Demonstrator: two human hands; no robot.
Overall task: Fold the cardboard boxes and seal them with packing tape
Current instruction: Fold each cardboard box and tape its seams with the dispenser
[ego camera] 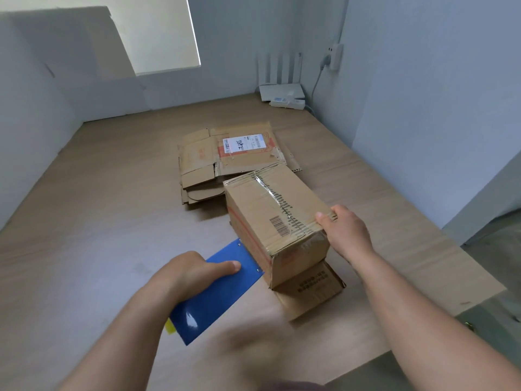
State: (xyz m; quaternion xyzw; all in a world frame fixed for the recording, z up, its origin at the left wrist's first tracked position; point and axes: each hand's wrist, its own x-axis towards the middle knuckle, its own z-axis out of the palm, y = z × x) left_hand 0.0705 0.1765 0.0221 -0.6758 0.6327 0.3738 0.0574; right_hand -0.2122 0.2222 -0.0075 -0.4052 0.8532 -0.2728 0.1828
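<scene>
**Taped box held at its right end; dispenser at its near-left side**

1. Assembled box (277,218): It stands on the wooden surface (112,207), right of centre. A strip of clear tape (272,197) runs along the top seam, from the far edge to the near-right edge. A black barcode (280,225) is printed on the top, just left of the seam. A red stripe runs along the left side panel. An open flap (313,289) lies on the surface at the near end and carries rows of printed characters, too small to read.

2. Right hand (348,231): It grips the near-right top edge of the box. The thumb lies on the taped seam and the fingers wrap over the end panel.

3. Left hand (194,270): It holds a blue tape dispenser (217,294), with the thumb extended flat along the blue plate. The other fingers are hidden beneath it. The far end of the plate touches the near-left side of the box. The tape roll is not visible.

4. Flattened boxes (225,162): A stack lies just beyond the assembled box. The top sheet bears a white shipping label (244,143) with barcodes and a handwritten mark, neither clearly legible. Faint red print lies beside the label.

5. Far-right corner: A white router (282,91) with upright antennas stands there, beside a power strip (287,103).
</scene>
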